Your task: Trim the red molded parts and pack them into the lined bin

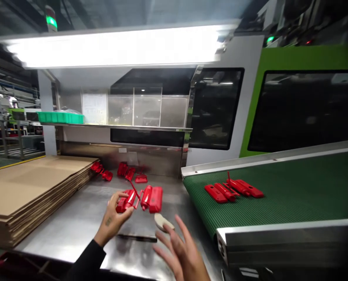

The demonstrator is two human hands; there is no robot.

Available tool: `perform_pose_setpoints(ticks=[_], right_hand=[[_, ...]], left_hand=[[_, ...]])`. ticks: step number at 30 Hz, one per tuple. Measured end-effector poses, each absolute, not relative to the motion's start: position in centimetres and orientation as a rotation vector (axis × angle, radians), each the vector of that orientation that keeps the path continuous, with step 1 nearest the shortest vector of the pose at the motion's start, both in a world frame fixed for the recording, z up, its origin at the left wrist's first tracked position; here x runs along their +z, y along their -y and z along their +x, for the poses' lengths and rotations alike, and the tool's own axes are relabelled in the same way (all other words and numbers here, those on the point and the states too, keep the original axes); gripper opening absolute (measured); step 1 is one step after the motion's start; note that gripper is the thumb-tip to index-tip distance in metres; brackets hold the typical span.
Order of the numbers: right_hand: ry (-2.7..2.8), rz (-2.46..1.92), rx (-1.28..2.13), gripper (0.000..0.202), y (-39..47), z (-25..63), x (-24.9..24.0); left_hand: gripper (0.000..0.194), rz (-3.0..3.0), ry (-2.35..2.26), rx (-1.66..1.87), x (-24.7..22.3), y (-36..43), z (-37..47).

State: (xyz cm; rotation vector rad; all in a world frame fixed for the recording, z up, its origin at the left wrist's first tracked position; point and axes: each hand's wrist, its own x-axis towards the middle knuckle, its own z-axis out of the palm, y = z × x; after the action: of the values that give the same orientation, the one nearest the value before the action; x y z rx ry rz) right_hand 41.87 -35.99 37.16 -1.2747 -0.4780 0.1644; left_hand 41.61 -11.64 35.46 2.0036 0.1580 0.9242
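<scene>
At the far left, a green tray (61,117) is sitting on a steel shelf (118,127), and below it a stack of flat cardboard (30,187) is lying on the left part of the steel table (71,226). A white sheet (94,108) is hanging on the back wall above the shelf; its writing is too blurred to read. No brand or label is showing legibly anywhere.

Loose red parts (119,171) are lying at the far edge of the table, near the cardboard's right corner. Nearer, the left hand (115,216), in a dark sleeve, is holding a red moulding (140,199) by its left end: the fingers (127,208) are curling around that end, with the thumb on the near side. The moulding is made of several red pieces joined by a thin runner, and it is being held just above the middle of the table. A small mark is showing on the back of the hand, too small to read.

Just right of and nearer than the moulding, a pale oval pad (163,222) is lying on the table. The right hand (181,253) is hovering near it with fingers spread apart, holding nothing.

To the right, a second red moulding (232,189) is lying on the green conveyor belt (293,191), well apart from both hands. Behind it, a green and white machine (297,58) with dark windows is standing.
</scene>
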Motion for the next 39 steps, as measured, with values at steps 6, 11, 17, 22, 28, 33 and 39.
perform_pose_setpoints(ticks=[6,11,17,22,28,33,39], right_hand=[[0.574,-1.030,0.548,0.052,32.9,45.0,41.0],[0.575,-1.056,0.537,0.046,33.6,43.6,40.8],[0.532,-1.152,0.524,0.052,33.7,44.4,40.0],[0.496,-1.208,0.492,0.056,33.9,44.7,39.5],[0.488,-1.226,0.497,0.057,33.7,44.5,39.3],[0.542,-1.238,0.473,0.053,33.3,44.6,38.8],[0.903,-1.315,0.163,0.027,33.9,45.2,39.4]], left_hand=[[0.051,1.771,-0.055,1.051,37.3,15.5,33.2],[0.067,1.399,-0.040,0.606,39.6,14.6,33.0],[0.043,1.353,-0.018,0.343,40.3,14.7,34.6],[0.039,1.346,-0.061,0.326,40.1,14.3,35.0],[0.063,1.335,-0.066,0.464,40.0,14.4,35.0],[0.080,1.311,-0.065,0.475,40.0,14.2,34.6],[0.032,1.226,-0.084,0.250,40.4,14.2,33.8]])
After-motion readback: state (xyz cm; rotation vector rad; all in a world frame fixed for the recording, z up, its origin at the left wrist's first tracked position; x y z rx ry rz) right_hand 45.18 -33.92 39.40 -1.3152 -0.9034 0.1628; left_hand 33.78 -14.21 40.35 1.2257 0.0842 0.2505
